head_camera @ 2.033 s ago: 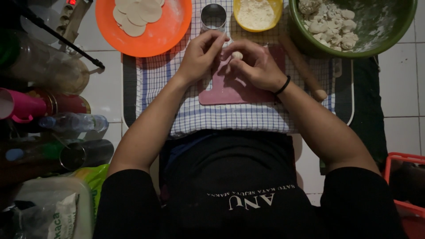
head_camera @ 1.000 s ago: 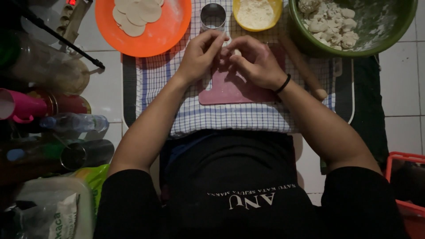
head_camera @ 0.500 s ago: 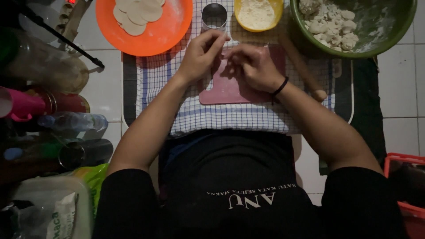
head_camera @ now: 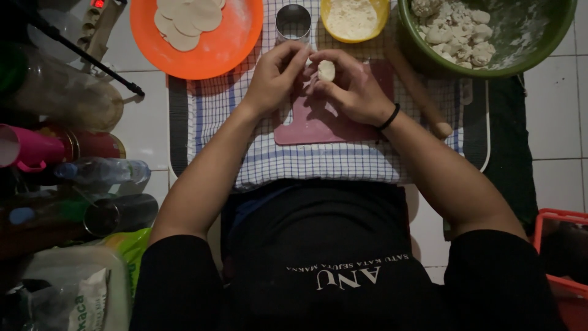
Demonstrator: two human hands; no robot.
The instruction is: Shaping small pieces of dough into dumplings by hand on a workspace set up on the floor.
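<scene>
A small pale piece of dough (head_camera: 326, 71) sits between the fingers of both my hands above a pink cutting board (head_camera: 306, 125). My right hand (head_camera: 355, 89) cradles it from below and the right, with a black band on the wrist. My left hand (head_camera: 275, 76) pinches its left edge with the fingertips. The board lies on a blue-and-white checked cloth (head_camera: 318, 162).
An orange plate (head_camera: 229, 46) with several flat dough rounds stands at the back left. A metal ring cutter (head_camera: 293, 23), a yellow bowl of flour (head_camera: 354, 18), a green bowl of dough lumps (head_camera: 490, 37) and a wooden rolling pin (head_camera: 422, 98) lie behind. Bottles and cups crowd the left; a red crate (head_camera: 560, 270) is at the right.
Both hands stay together over the board and keep working the dough piece with small finger movements. Their position has barely shifted.
</scene>
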